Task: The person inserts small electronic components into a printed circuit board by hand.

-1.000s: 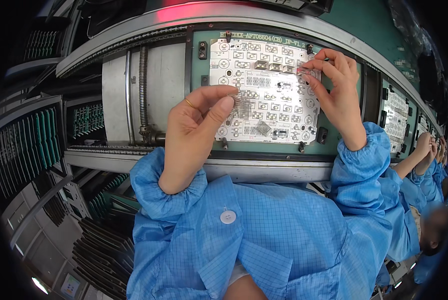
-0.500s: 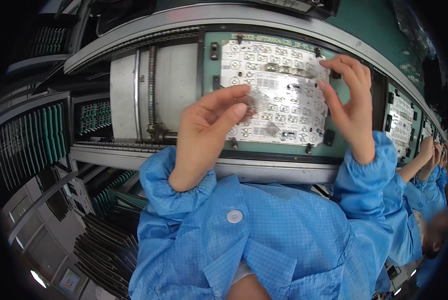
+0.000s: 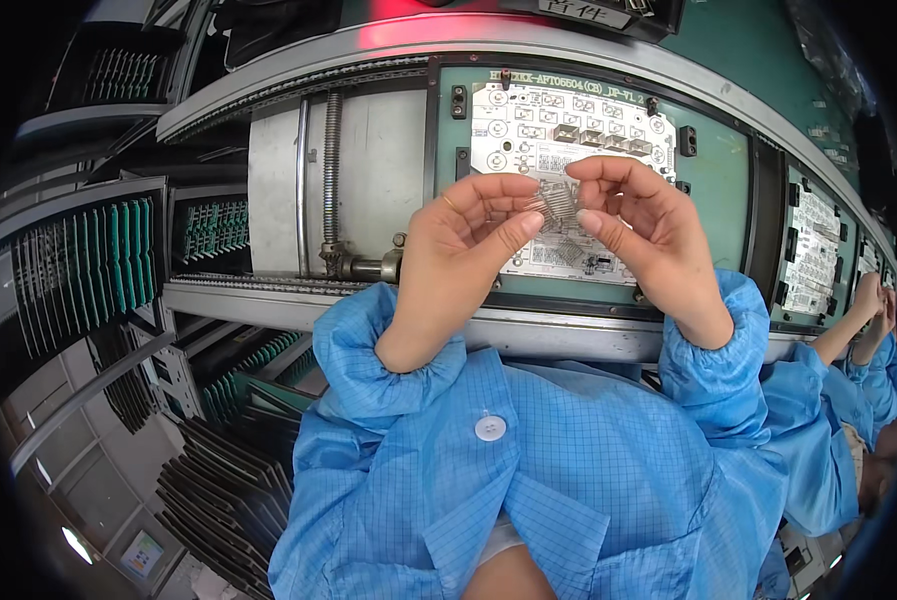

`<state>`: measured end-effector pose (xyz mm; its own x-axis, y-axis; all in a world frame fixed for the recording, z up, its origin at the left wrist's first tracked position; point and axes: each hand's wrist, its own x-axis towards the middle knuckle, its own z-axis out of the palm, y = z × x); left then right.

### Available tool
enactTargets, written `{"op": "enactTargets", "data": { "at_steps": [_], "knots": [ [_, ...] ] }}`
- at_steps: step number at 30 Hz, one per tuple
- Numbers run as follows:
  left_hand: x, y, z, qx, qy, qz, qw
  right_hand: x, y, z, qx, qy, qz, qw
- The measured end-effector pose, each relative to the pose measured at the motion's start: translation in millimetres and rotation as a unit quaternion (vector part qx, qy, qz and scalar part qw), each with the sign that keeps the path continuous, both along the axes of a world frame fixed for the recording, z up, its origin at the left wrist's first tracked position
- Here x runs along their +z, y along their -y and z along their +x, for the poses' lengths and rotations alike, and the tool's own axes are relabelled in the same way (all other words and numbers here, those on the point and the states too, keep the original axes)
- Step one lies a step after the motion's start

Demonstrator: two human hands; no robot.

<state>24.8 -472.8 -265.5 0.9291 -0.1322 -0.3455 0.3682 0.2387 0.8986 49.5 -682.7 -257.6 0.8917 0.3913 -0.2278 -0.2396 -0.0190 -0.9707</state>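
Note:
A bunch of small parts with thin wire legs (image 3: pixel 558 207) is pinched between the thumb and fingers of my left hand (image 3: pixel 468 245), over the middle of a white circuit board (image 3: pixel 488 110). My right hand (image 3: pixel 653 230) is at the bunch's right side, thumb and forefinger apart, their tips close to the wires; whether they touch is hard to tell. Several small box-shaped parts (image 3: pixel 616 143) stand in a row on the board's upper half. The board lies in a green carrier frame (image 3: pixel 713 230), and my hands cover part of its lower half.
The carrier sits on a chain conveyor between metal rails (image 3: pixel 298 290), with a threaded shaft (image 3: pixel 331 170) to its left. More boards (image 3: pixel 808 250) line up to the right, near a co-worker's hands (image 3: pixel 873 305). Racks of boards (image 3: pixel 88 270) stand at left. A dark bin (image 3: pixel 648 15) is beyond the rail.
My right hand has left the board's upper right and moved toward the bunch in my left hand. A box-shaped part now shows where its fingers were. The whole view has shifted slightly.

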Motion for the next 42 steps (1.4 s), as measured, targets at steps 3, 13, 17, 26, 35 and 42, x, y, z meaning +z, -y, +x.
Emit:
{"op": "enactTargets", "data": {
  "at_steps": [3, 13, 17, 26, 35, 42],
  "knots": [
    [-4.4, 1.5, -1.7, -0.007, 0.019, -0.032, 0.999, 0.0, -1.6, -1.6, -0.003, 0.004, 0.012, 1.0],
    [-13.9, 9.0, 0.7, -0.025, 0.037, -0.024, 0.999, -7.3, -1.4, 0.4, -0.033, 0.001, 0.068, 0.997],
    [-15.6, 13.5, -1.8, 0.014, 0.029, -0.038, 0.999, -9.5, -4.6, -2.4, -0.058, 0.034, 0.084, 0.994],
    [-6.6, 15.3, -1.5, -0.059, 0.025, -0.006, 0.998, -10.0, -8.4, -6.3, -0.056, 0.12, 0.067, 0.989],
    [-5.5, 10.2, 1.7, -0.065, -0.045, -0.063, 0.995, -9.0, -5.3, -0.8, -0.01, 0.279, -0.077, 0.957],
    [-4.1, 1.0, 8.4, -0.118, -0.06, -0.073, 0.988, -12.8, -5.6, 0.4, 0.026, 0.527, -0.188, 0.828]
  ]
}}
